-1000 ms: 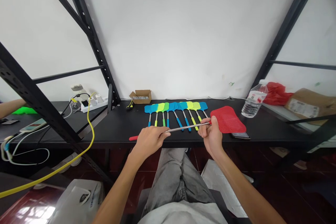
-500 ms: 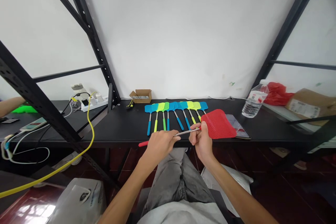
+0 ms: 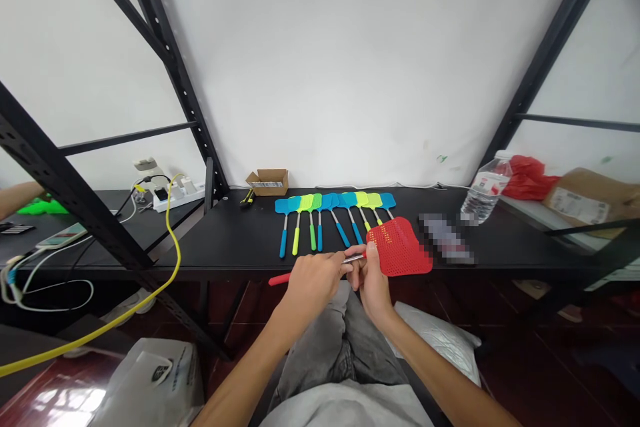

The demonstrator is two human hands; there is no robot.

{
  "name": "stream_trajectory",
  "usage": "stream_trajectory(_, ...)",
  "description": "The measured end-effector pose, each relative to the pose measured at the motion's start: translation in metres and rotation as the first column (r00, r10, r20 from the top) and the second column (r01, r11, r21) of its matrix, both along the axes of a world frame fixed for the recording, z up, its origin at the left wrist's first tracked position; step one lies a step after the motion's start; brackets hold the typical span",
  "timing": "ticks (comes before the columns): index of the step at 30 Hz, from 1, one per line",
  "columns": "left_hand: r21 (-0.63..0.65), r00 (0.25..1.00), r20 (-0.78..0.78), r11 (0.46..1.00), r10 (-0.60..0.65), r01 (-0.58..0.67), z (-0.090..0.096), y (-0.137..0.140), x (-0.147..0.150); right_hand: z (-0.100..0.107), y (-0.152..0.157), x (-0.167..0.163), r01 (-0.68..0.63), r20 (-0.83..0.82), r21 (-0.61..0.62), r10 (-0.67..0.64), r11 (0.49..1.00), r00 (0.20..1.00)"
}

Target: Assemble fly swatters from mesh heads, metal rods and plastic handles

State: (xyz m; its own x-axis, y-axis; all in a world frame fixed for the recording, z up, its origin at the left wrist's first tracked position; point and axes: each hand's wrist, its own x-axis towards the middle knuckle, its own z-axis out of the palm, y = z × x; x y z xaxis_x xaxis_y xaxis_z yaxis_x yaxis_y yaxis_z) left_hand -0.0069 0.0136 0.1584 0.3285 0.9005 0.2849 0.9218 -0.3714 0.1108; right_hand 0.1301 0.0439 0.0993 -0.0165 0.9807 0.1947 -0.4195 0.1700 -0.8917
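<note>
A red fly swatter [image 3: 400, 248] with a metal shaft is held across the table's front edge, its head to the right. My left hand [image 3: 316, 275] is closed around its shaft, and the red grip sticks out on the left. My right hand [image 3: 371, 277] pinches the shaft close to the swatter head. Behind them a row of blue, yellow and green fly swatters [image 3: 320, 223] lies side by side on the black table [image 3: 240, 230], handles toward me and heads overlapping.
A small cardboard box [image 3: 269, 182] and a yellow-black tool [image 3: 247, 198] sit at the back left. To the right are a blurred flat object [image 3: 447, 238], a water bottle [image 3: 485, 188] and a red bag [image 3: 530, 178]. A yellow cable [image 3: 175, 240] hangs at left, near a power strip [image 3: 183, 197].
My hands have come closer together along the shaft. The right hand and the swatter head have shifted left and slightly down. The row of swatters is unchanged.
</note>
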Motion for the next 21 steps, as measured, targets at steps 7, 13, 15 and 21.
stream_trajectory(7,-0.004,0.990,0.122,0.997,-0.074,0.075,0.005,-0.002,0.003,0.014,-0.001,0.001,0.033,0.086,0.050,-0.037,0.998,0.996)
stream_trajectory(13,0.003,0.997,0.059,0.999,-0.042,0.042,0.013,-0.003,-0.019,0.035,0.019,0.036,0.154,-0.101,0.041,-0.149,0.987,0.984)
stream_trajectory(15,0.002,0.999,0.037,1.000,-0.028,0.028,0.014,-0.001,-0.025,0.039,0.024,0.045,0.172,-0.144,0.040,-0.165,0.984,0.976)
stream_trajectory(21,0.045,0.998,0.033,0.998,-0.054,0.052,0.016,-0.001,-0.022,0.040,0.021,0.044,0.201,-0.213,0.082,-0.180,0.976,0.960)
